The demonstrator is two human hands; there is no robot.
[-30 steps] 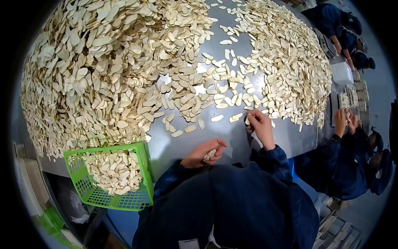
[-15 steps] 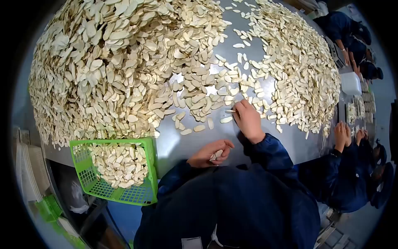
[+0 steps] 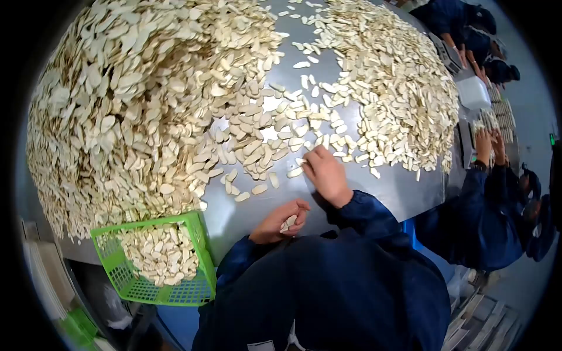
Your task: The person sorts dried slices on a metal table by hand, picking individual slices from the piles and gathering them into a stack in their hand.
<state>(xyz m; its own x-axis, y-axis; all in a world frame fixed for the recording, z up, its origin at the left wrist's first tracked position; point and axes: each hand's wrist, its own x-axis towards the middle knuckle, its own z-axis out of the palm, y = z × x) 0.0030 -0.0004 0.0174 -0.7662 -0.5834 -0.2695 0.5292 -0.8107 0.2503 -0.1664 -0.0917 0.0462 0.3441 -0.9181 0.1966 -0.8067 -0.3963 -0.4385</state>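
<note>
My left hand (image 3: 280, 222) is curled round pale slices (image 3: 288, 223) above the metal table's near edge. My right hand (image 3: 328, 175) reaches over the metal table (image 3: 374, 190), its fingertips pressed together beside a loose pale slice (image 3: 295, 172); what they grip, if anything, is hidden. A large heap of pale slices (image 3: 129, 117) covers the left, and a second heap (image 3: 404, 99) lies on the right, with scattered slices between them. The green basket (image 3: 202, 251), tilted at the lower left, holds many slices.
Co-workers in dark blue clothes are at the right, one with hands (image 3: 489, 146) over rows of slices (image 3: 503, 117). A white container (image 3: 473, 93) stands near them. Stacked trays (image 3: 50, 275) are at the far left.
My right hand has moved left from the right heap's near edge to the loose slices in the middle. My left hand stays closed round its slices. The whole view has shifted slightly.
</note>
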